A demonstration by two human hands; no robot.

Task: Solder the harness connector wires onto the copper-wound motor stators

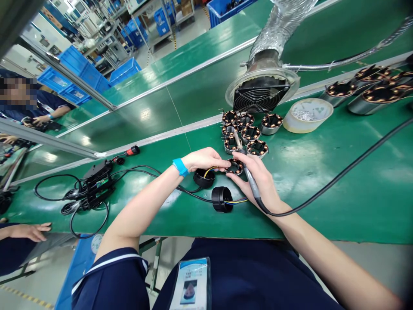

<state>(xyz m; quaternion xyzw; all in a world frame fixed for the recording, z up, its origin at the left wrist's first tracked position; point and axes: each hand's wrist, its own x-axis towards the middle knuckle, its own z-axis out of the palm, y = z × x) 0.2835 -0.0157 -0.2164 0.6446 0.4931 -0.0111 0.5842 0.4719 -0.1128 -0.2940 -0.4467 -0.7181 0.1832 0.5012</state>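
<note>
Factory hall with blue crates (69,77). On the long green counter (355,181), the right hand (262,184) is closed round a soldering iron (248,174), whose long axis points away toward the stator cluster (245,131). The left hand (201,158) pinches one stator (235,167).

Bench count:
- small wound stators (250,132) x8: seven clustered, one under the fingers
- larger stators (340,90) far right: 4 visible, frame edge may cut off more
- black ring housings (222,199) x2
- soldering iron (249,176) x1
- extraction fan (261,98) x1
- white round tub (307,115) x1
- black tester box (97,172) x1
- blue crates (124,71) in background: several, too overlapped for an exact count
</note>
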